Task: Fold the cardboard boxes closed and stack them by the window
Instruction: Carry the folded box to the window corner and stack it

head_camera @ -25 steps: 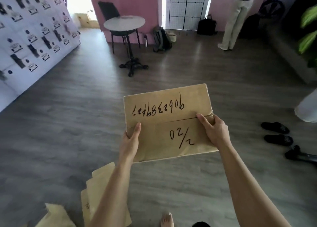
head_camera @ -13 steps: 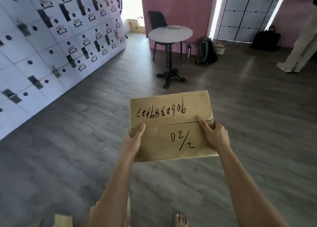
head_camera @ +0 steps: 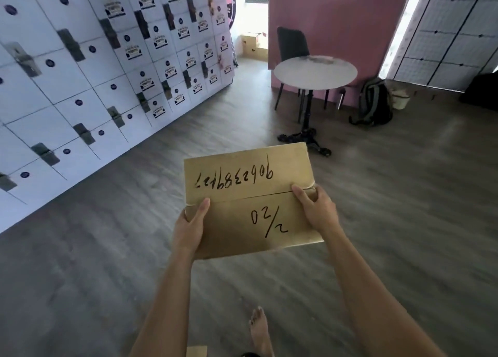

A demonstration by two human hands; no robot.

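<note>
I carry a closed brown cardboard box (head_camera: 242, 184) in front of me above the floor, its two top flaps meeting along a seam. Handwritten black digits and "02/2" mark the flaps. My left hand (head_camera: 190, 223) grips the box's left side, thumb lying on the near flap. My right hand (head_camera: 316, 211) grips the right side, thumb on top at the seam. Far ahead, in a bright opening beside the pink wall, several cardboard boxes (head_camera: 252, 46) are stacked.
A wall of white lockers (head_camera: 94, 81) runs along the left. A round white table (head_camera: 315, 72) on a black pedestal and a dark chair (head_camera: 292, 44) stand ahead to the right, with a backpack (head_camera: 373, 102) on the floor beyond. My bare foot (head_camera: 260, 329) steps on grey plank flooring.
My view has swung left and moved forward: the lockers and the bright opening came into view, the standing person and the flat boxes on the floor dropped out. Both hands keep the same hold.
</note>
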